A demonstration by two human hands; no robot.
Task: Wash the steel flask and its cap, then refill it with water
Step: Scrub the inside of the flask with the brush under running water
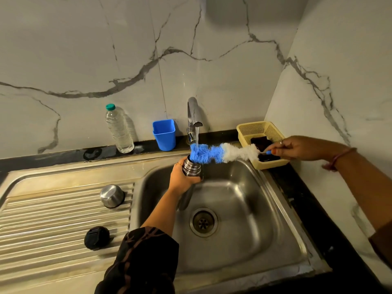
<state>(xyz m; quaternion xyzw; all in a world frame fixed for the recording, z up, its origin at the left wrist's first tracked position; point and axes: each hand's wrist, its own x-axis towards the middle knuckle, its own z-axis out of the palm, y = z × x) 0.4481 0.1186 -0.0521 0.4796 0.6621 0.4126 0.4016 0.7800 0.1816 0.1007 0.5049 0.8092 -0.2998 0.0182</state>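
Left hand (182,177) reaches forward from the bottom of the view, forearm angled up and to the right, a dark patterned sleeve (140,262) covering it to about mid-forearm. Its fingers curl tight round what it holds, the back of the hand toward the camera (a ring shows on one finger). Right hand (297,148) comes in from the right edge, arm stretched leftward and nearly level, thumb and fingertips pinched together at the front. A ring sits on one finger, and a thin bracelet (337,159) circles that wrist.
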